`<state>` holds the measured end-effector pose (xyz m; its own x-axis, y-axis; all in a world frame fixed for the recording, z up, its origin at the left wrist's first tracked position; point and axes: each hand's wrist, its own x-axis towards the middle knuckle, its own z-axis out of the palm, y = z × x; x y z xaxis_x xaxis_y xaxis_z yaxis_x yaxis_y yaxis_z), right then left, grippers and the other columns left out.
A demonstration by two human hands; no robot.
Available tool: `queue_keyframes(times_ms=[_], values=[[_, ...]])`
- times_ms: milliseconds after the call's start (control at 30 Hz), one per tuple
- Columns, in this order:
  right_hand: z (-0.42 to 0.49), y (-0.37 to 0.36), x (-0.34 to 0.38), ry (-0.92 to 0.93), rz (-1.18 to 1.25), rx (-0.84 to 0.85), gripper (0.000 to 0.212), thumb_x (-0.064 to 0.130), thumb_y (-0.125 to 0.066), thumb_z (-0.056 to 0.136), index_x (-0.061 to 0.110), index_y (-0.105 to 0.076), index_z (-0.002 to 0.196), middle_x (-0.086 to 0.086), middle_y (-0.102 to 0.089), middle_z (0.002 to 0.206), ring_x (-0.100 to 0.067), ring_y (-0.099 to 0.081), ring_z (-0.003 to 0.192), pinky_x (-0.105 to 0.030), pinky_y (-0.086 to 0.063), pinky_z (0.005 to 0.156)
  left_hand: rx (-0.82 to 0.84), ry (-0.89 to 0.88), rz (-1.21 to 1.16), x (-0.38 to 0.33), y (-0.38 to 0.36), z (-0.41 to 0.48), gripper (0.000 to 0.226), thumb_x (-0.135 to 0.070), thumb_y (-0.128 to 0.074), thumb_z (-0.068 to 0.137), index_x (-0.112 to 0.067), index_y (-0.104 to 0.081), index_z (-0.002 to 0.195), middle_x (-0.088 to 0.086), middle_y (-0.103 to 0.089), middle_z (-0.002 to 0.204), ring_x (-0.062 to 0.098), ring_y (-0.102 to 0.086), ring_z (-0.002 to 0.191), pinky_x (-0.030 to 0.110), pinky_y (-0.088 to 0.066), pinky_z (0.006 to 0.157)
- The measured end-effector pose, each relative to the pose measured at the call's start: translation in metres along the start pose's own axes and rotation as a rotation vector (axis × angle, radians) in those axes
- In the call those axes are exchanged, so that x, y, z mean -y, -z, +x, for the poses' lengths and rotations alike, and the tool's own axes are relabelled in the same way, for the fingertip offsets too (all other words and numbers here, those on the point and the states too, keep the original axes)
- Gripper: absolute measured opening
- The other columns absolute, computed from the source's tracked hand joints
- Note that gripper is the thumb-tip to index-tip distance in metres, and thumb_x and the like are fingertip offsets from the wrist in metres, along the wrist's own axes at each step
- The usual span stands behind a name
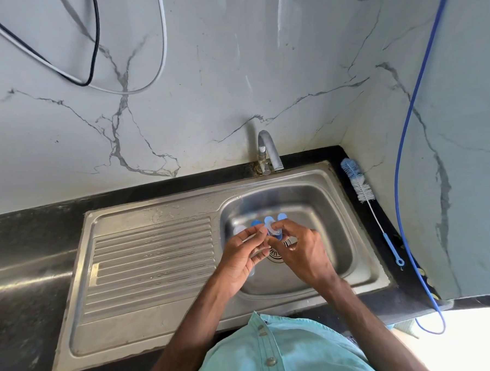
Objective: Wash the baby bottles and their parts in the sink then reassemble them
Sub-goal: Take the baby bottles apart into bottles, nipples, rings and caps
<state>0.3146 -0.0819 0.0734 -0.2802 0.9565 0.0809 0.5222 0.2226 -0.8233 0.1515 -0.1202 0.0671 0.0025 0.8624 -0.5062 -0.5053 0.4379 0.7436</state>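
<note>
Bottle part [272, 230]: small blue-and-clear piece, too blurred to say which piece; held up between both hands, over the sink basin [334, 237] and above the drain [275, 254]
Handling: judged light and wet, so slippery; a plastic ring would be stiff, any clear teat soft; best taken by the rim, thumb against fingers
Right hand [302, 247]: thumb and fingertips pinch the part from its right side
Left hand [240, 252]: palm turned up, fingers loosely bent, tips at the part; whether they pinch or only touch, cannot tell
Other parts: blue pieces [255, 223] and a clear piece [238, 230] lie in the basin just beyond the fingertips
Bottle brush [358, 185]: on the counter, well right of the right hand
Faucet [268, 151]: beyond both hands; no stream visible
</note>
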Motion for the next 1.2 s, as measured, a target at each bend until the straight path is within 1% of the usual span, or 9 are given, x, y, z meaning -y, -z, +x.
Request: queue_keyframes(times_ms=[133,200,300,433,567,700,900,1067,1200], values=[[0.002,0.003,-0.002,-0.108,0.125,0.018,0.015,0.031,-0.084,0.087,0.028,-0.082,0.102,0.013,-0.076,0.086,-0.004,-0.074,0.068,-0.018,-0.055,0.065,-0.045,-0.054,-0.023,-0.001,0.001,0.005,0.043,-0.023,-0.078,0.086,-0.002,-0.068,0.122,0.015,-0.077,0.110,0.021,-0.073,0.102,0.027,-0.057,0.092],[0.003,0.004,-0.004,-0.138,0.207,0.027,0.013,0.031,-0.083,0.088,0.027,-0.083,0.101,0.011,-0.079,0.091,-0.005,-0.075,0.072,-0.021,-0.056,0.068,-0.045,-0.077,0.007,0.000,0.001,0.006,0.048,-0.023,-0.077,0.089,0.002,-0.064,0.128,0.021,-0.074,0.119,0.028,-0.072,0.112,0.032,-0.057,0.098],[0.004,0.004,-0.004,-0.110,0.296,0.060,0.017,0.030,-0.081,0.090,0.024,-0.084,0.106,0.010,-0.079,0.109,-0.004,-0.075,0.098,-0.033,-0.064,0.079,0.054,-0.041,0.038,0.000,-0.001,0.006,0.043,-0.032,-0.066,0.100,-0.006,-0.064,0.133,0.017,-0.071,0.127,0.033,-0.069,0.117,0.041,-0.055,0.104],[0.005,0.006,-0.006,-0.125,0.306,0.036,0.020,0.028,-0.086,0.085,0.025,-0.084,0.105,0.009,-0.071,0.123,0.005,-0.069,0.105,-0.019,-0.058,0.073,0.082,-0.008,-0.006,0.005,-0.002,0.006,0.044,-0.034,-0.060,0.104,0.000,-0.065,0.132,0.020,-0.070,0.122,0.033,-0.068,0.112,0.041,-0.055,0.103],[0.006,0.015,-0.008,-0.179,0.362,0.004,0.009,0.030,-0.081,0.090,0.030,-0.085,0.098,0.012,-0.077,0.111,-0.002,-0.071,0.104,-0.013,-0.054,0.073,0.019,-0.015,0.013,0.007,-0.001,0.011,0.041,-0.030,-0.061,0.103,0.003,-0.067,0.127,0.017,-0.074,0.122,0.033,-0.072,0.112,0.034,-0.057,0.099],[0.012,0.038,-0.006,-0.239,0.342,-0.103,0.010,0.031,-0.074,0.096,0.025,-0.081,0.098,0.008,-0.080,0.085,-0.011,-0.077,0.071,-0.028,-0.061,0.065,-0.050,-0.025,0.006,0.007,0.008,0.015,0.043,-0.029,-0.070,0.096,0.000,-0.066,0.128,0.018,-0.074,0.118,0.030,-0.073,0.109,0.029,-0.059,0.090],[0.018,0.049,-0.012,-0.057,0.111,-0.352,0.015,0.031,-0.078,0.094,0.020,-0.075,0.104,0.011,-0.078,0.093,-0.004,-0.075,0.080,-0.018,-0.059,0.065,-0.113,-0.038,0.092,0.010,0.005,0.021,0.040,-0.015,-0.080,0.089,-0.008,-0.066,0.125,0.007,-0.079,0.103,0.025,-0.074,0.095,0.030,-0.061,0.083],[0.012,0.029,-0.061,-0.345,0.247,-0.151,0.031,0.042,-0.079,0.087,0.028,-0.072,0.114,0.007,-0.080,0.094,-0.012,-0.078,0.084,-0.044,-0.065,0.077,-0.116,-0.020,0.193,0.018,-0.007,0.028,0.034,-0.008,-0.083,0.085,-0.017,-0.070,0.116,0.003,-0.079,0.103,0.014,-0.071,0.087,0.027,-0.060,0.079],[0.007,0.033,-0.066,-0.419,0.394,-0.171,0.015,0.016,-0.074,0.095,0.023,-0.075,0.108,0.001,-0.081,0.093,-0.023,-0.079,0.082,-0.044,-0.065,0.074,-0.112,-0.023,0.292,0.028,-0.010,0.037,0.040,-0.006,-0.085,0.082,-0.018,-0.072,0.118,0.008,-0.078,0.112,0.013,-0.071,0.093,0.026,-0.059,0.076]])
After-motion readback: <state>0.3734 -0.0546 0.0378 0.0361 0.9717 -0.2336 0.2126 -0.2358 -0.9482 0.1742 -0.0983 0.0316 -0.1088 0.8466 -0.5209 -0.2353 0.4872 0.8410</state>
